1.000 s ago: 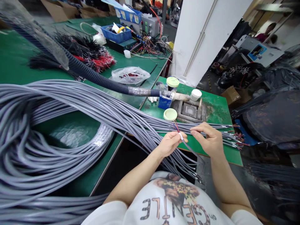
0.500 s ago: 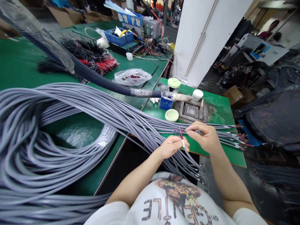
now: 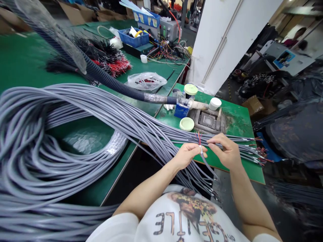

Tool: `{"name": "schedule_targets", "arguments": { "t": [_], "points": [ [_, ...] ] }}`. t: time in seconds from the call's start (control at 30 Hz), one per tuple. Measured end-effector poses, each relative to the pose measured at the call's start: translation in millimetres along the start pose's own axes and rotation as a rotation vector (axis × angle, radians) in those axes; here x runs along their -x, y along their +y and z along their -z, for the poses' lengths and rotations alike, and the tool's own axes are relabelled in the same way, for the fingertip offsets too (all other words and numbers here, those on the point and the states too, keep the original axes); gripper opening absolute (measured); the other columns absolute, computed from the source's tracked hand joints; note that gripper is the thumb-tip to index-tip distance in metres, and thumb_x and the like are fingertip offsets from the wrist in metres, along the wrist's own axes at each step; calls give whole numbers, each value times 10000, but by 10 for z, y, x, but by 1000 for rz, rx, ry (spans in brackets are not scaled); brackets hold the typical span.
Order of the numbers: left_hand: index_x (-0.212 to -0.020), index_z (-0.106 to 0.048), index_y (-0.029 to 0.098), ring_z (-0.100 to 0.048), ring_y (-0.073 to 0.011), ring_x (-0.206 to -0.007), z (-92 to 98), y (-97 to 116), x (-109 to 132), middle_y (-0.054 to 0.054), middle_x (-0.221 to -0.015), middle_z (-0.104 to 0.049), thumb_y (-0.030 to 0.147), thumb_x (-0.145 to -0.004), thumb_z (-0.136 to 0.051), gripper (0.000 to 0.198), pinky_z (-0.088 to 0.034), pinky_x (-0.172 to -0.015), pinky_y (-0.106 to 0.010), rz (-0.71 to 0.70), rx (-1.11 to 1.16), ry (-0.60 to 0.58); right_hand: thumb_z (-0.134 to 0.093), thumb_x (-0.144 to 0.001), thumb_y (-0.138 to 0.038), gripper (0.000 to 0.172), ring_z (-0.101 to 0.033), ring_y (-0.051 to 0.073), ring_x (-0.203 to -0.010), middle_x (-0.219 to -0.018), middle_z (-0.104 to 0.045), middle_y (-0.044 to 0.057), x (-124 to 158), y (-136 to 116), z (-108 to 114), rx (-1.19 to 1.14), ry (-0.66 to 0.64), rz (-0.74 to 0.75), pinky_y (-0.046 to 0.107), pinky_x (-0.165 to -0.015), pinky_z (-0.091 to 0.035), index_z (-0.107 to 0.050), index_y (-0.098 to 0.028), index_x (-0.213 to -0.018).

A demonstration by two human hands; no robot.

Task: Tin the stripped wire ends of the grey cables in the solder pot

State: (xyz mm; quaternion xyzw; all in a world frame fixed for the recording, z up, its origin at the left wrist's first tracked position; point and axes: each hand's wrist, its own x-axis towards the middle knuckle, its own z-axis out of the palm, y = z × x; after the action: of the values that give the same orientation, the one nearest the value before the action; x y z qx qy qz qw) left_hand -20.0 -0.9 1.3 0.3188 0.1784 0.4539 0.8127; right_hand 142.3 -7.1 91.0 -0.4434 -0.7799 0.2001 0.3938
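Green bench (image 3: 239,173): left fingers (image 3: 188,151) clench a grey cable (image 3: 202,151); right fingers (image 3: 214,143) curl beside it.

cables (image 3: 63,101) coil on the left bench (image 3: 20,64) and run rightward onto the right bench (image 3: 237,168). behind them, a conduit (image 3: 113,85) lies across the left bench, with wire bundles (image 3: 101,58) and a bag (image 3: 146,81) beyond it and a bin (image 3: 133,37) farther back. on the right bench, a lid (image 3: 187,124) lies left of a tray (image 3: 207,120), with a jar (image 3: 215,104) behind it. a pillar (image 3: 217,43) stands behind that bench.
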Motion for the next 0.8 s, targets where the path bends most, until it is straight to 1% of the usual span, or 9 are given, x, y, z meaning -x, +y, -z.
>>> {"name": "schedule_targets", "arguments": {
  "t": [0.1,0.2,0.3,0.37,0.43,0.5,0.6,0.7,0.8],
  "points": [
    [-796,-738,103,-640,-178,-715,-8,22,1,-81,-689,-707,489,-679,-763,404,-460,-795,-318,-8,24,2,-598,-832,-100,285,-601,196,-893,-929,-658,44,68,50,19,105,-44,181,376,-800,-494,-678,-275,-1043],
    [-751,-721,105,-615,-157,-685,-17,52,-11,-60,-675,-679,488,-647,-786,402,-460,-762,-299,-17,99,47,-544,-848,-78,432,-564,229,-1073,-1167,-630,64,133,115,-6,228,-125,340,435,-906,-482,-626,-321,-1197],
    [-719,-692,109,-569,-113,-617,-27,84,-34,-29,-656,-643,472,-649,-788,382,-450,-668,-254,-8,190,73,-568,-852,-124,453,-487,254,-1226,-1343,-554,38,155,180,-75,327,-182,431,470,-976,-457,-593,-358,-1240],
    [-725,-679,116,-545,-98,-578,-28,103,-46,-19,-656,-630,470,-710,-741,360,-443,-615,-244,-6,210,60,-608,-843,-159,439,-471,256,-1255,-1351,-560,20,127,211,-127,350,-190,471,468,-988,-456,-595,-367,-1230],
    [-784,-688,131,-557,-106,-584,-13,119,-43,-19,-676,-644,471,-780,-672,340,-458,-622,-257,-48,159,79,-624,-840,-168,429,-492,252,-1240,-1295,-609,24,58,228,-164,317,-149,489,459,-985,-465,-594,-349,-1227],
    [-877,-704,150,-597,-134,-656,31,130,-16,-32,-711,-678,456,-836,-610,323,-479,-696,-290,-153,-40,151,-606,-851,-159,397,-536,246,-1191,-1216,-658,41,-52,235,-184,246,-37,453,451,-970,-478,-599,-314,-1217],
    [-932,-717,172,-614,-173,-784,162,115,55,-53,-768,-717,375,-879,-572,255,-464,-800,-333,-405,-568,279,-544,-886,-166,291,-595,229,-1082,-1119,-682,62,-270,274,-197,187,146,271,423,-931,-496,-635,-272,-1141],
    [-900,-716,195,-601,-171,-772,337,42,104,-45,-775,-720,283,-890,-559,181,-439,-796,-349,-640,-991,311,-507,-917,-242,205,-614,215,-987,-1023,-684,64,-495,405,-242,213,199,103,391,-892,-498,-670,-248,-1041],
    [-897,-699,197,-605,-161,-741,483,-58,94,-38,-776,-717,246,-887,-558,151,-428,-778,-352,-749,-1201,308,-496,-924,-332,209,-614,213,-939,-951,-689,49,-679,596,-336,252,202,39,378,-871,-488,-677,-246,-979]
  ]
}}
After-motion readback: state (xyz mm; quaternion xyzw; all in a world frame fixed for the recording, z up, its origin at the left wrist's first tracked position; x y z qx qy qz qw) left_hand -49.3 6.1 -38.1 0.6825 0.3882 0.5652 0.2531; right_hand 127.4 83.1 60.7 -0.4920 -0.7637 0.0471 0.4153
